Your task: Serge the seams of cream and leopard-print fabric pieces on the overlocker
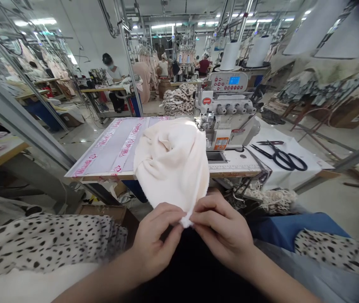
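A cream fleece fabric piece (173, 168) drapes from the sewing machine table down toward me. Its near corner is pinched between the fingertips of my left hand (159, 237) and my right hand (223, 229), which almost meet there. Both hands are closed on the cloth, just in front of the table edge. The fabric's far end lies beside the needle area of an overlock sewing machine (226, 113); whether it sits under the presser foot I cannot tell.
Black scissors (282, 156) lie on white cloth right of the machine. Spotted fabric (49, 240) is heaped at lower left, with more spotted fabric (334, 250) at lower right. Thread cones (231, 54) stand behind the machine. A co-worker (114, 75) sits farther back.
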Tool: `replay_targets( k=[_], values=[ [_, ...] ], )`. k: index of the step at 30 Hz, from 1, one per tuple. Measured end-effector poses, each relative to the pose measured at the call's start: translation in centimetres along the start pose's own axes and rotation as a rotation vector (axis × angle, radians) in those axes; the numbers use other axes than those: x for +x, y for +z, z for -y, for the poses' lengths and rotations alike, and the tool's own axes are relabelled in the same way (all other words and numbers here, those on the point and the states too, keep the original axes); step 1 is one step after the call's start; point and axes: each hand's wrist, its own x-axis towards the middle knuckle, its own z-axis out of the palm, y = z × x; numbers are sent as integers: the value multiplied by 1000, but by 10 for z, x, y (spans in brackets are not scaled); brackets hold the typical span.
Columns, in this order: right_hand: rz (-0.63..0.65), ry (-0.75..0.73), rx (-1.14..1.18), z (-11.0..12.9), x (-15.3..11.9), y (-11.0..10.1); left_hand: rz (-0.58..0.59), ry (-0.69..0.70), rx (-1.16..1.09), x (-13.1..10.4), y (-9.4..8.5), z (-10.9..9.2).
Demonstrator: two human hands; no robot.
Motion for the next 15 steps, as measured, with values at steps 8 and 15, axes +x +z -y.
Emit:
replay_targets(
  k=[8, 15],
  values=[
    [141, 9, 47, 3, 9, -9, 53, 97, 155, 2, -3, -1],
    [231, 68, -55, 9, 8, -18, -88, 336, 398, -6, 7, -3]
  ],
)
